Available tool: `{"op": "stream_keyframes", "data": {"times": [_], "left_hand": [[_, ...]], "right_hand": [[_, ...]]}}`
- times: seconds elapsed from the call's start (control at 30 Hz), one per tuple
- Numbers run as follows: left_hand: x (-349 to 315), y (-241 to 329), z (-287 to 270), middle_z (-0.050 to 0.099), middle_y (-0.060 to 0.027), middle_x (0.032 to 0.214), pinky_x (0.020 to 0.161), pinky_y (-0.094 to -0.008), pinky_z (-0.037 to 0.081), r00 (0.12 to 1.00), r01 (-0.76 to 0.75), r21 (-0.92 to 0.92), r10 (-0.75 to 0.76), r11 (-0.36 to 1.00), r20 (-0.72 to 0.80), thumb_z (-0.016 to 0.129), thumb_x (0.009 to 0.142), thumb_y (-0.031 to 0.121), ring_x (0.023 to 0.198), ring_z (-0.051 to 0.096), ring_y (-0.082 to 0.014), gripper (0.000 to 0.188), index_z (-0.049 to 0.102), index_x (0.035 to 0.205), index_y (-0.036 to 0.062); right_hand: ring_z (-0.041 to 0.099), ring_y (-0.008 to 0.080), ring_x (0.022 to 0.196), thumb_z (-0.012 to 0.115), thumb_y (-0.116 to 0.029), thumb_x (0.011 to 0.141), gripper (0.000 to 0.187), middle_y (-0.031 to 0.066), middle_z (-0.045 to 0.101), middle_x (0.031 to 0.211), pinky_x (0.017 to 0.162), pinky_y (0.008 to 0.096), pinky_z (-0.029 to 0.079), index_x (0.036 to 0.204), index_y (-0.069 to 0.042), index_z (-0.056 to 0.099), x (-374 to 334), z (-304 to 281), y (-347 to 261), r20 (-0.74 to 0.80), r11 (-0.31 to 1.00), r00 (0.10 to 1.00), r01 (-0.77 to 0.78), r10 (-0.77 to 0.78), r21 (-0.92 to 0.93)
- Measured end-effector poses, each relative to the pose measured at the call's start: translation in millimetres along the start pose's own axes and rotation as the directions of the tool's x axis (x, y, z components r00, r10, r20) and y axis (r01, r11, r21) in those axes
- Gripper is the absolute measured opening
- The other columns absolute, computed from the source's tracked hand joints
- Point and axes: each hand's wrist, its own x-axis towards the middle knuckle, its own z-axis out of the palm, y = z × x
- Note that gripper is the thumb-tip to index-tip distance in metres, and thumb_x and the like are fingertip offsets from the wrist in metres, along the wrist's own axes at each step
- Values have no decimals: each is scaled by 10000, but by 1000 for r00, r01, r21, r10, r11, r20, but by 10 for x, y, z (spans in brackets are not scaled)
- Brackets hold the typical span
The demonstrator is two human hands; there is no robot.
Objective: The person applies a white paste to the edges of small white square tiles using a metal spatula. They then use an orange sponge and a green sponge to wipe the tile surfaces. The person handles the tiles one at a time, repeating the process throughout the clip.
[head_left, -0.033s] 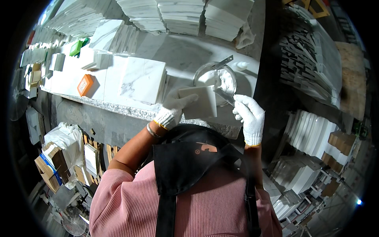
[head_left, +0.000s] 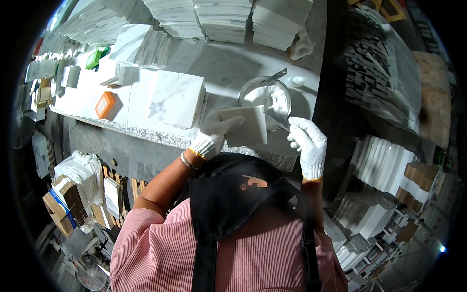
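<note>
My left hand (head_left: 219,132), in a white knit glove, grips a small square white tile (head_left: 249,127) by its left side, thumb on its face. In my gloved right hand (head_left: 309,141) is a flat metal putty knife (head_left: 276,118). Its blade end meets the upper right corner of the tile. Just beyond the tile stands a round tub (head_left: 240,93) of white paste (head_left: 277,99). Another metal blade (head_left: 275,77) lies across the far rim of the tub. A small white bottle (head_left: 297,81) is at the tub's right.
Marble-patterned tiles (head_left: 176,100) lie stacked on the bench left of my hands. An orange box (head_left: 105,104) and a green object (head_left: 93,59) are farther left. Tall tile stacks (head_left: 221,22) line the back. Across a dark gap, more stone pieces (head_left: 372,73) stand at the right.
</note>
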Motion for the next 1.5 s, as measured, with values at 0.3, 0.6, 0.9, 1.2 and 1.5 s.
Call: {"op": "stream_keyframes", "data": {"times": [0.3,0.6,0.9,1.2,1.5], "left_hand": [[-6,79,45,698,-131,1169,903,-338,553,994,-6,25,3,1000,112,706,917,177,1000,687,-203,488,588,1338,-41],[17,41,74,704,-134,1149,932,-359,543,1000,-3,-60,4,998,16,685,913,91,1026,681,-212,416,611,1294,-58],[-51,152,214,696,-126,1114,940,-340,508,990,-137,184,140,973,-1,703,945,266,1023,659,-193,462,589,1270,-41],[10,20,124,690,-129,1181,954,-322,532,994,-93,25,92,995,55,725,936,167,1073,665,-188,430,592,1286,-45],[-35,110,182,723,-139,1105,901,-325,554,993,-89,101,81,991,82,708,934,133,1000,695,-191,375,614,1246,-52]], "right_hand": [[719,179,783,701,-141,911,257,118,749,937,676,294,533,1159,-74,708,353,-102,428,101,735,936,328,-336,-593],[687,190,924,784,-226,862,440,110,719,1093,836,329,542,1247,-52,662,792,-498,8,-53,828,974,159,-221,-537],[660,193,1060,822,-139,802,463,90,674,1207,938,338,518,1234,-103,663,1593,-310,659,136,840,928,371,-346,-396],[650,161,946,755,-88,857,330,57,687,1063,865,299,511,1166,-2,676,674,-320,-177,276,872,927,344,-255,-347],[660,193,857,821,-127,773,339,82,688,953,776,313,507,1089,-41,738,346,-263,-343,301,748,889,455,-345,-484]]}}
